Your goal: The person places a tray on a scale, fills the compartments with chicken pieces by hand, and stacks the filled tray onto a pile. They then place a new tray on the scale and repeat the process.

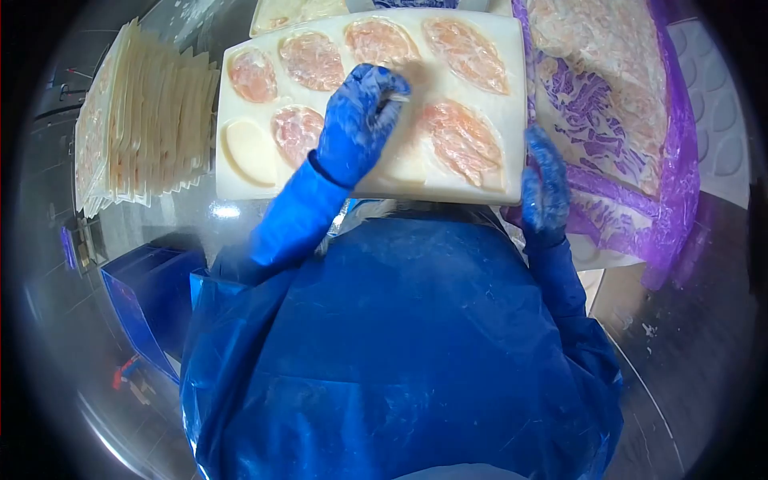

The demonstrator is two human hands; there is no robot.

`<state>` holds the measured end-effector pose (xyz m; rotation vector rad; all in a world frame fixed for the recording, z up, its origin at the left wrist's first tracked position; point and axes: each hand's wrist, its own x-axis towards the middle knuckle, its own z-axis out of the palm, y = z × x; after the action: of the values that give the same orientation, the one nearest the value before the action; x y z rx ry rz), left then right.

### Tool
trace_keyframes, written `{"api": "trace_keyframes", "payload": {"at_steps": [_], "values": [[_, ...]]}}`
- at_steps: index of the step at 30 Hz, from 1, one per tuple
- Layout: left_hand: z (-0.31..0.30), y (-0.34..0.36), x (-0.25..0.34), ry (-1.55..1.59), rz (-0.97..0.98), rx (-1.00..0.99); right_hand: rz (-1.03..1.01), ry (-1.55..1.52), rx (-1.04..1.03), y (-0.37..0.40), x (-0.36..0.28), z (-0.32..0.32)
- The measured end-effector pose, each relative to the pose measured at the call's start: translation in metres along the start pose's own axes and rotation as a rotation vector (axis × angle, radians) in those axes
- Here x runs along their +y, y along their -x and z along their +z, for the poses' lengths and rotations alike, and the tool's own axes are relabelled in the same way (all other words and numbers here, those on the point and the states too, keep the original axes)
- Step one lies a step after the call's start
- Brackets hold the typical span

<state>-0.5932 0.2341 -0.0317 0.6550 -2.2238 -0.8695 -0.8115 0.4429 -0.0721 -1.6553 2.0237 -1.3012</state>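
Note:
A white molded tray (364,180) lies in front of me, with leaf-shaped hollows holding flattened pieces of pale pink raw meat (460,140). The hollow at its lower left (250,152) shows bare white. My left hand (368,104), in a wet blue glove, is closed in a fist over the middle of the tray. A small white bit shows at its curled fingers; I cannot tell what it is. Along the tray's right edge is my right hand (546,180), gloved in blue, fingers stretched out and smeared with whitish residue.
To the right, purple plastic film (676,176) lines a container of shredded-looking raw meat (600,40). Many thin cream sheets (160,120) stand stacked at the left. A blue bin (152,296) sits lower left. Another white molded tray (712,104) lies far right.

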Motion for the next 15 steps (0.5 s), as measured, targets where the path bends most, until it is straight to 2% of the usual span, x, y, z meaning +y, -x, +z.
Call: {"api": "trace_keyframes", "payload": {"at_steps": [2, 3, 4, 6, 7, 9, 10, 12, 13, 15], "values": [[0.01, -0.006, 0.041, 0.048, 0.115, 0.011, -0.129, 0.085, 0.124, 0.004, 0.015, -0.007], [0.026, 0.006, 0.049, 0.47, -0.054, -0.157, 0.06, -0.102, 0.147, 0.0, 0.0, -0.012], [0.042, 0.015, 0.046, 0.128, 0.199, -0.309, 0.061, -0.101, 0.149, 0.0, 0.0, -0.013], [0.054, 0.041, 0.048, -0.2, 0.382, -0.602, 0.081, -0.06, 0.16, 0.0, -0.001, -0.016], [0.052, 0.042, 0.045, -0.201, 0.388, -0.606, 0.083, -0.06, 0.167, -0.001, -0.002, -0.017], [0.033, 0.044, 0.04, -0.219, 0.316, -0.59, -0.063, 0.097, 0.162, 0.003, -0.01, -0.017], [0.02, 0.04, 0.041, -0.278, 0.251, -0.515, -0.049, 0.102, 0.169, 0.006, -0.019, -0.012], [0.021, 0.04, 0.045, -0.324, 0.111, -0.448, -0.075, 0.25, -0.063, 0.009, -0.041, -0.001], [0.028, 0.041, 0.043, -0.323, 0.116, -0.448, -0.075, 0.252, -0.06, 0.014, -0.044, 0.0], [0.048, 0.041, 0.04, -0.337, 0.135, -0.597, -0.136, 0.37, -0.437, 0.024, -0.044, 0.001]]}}
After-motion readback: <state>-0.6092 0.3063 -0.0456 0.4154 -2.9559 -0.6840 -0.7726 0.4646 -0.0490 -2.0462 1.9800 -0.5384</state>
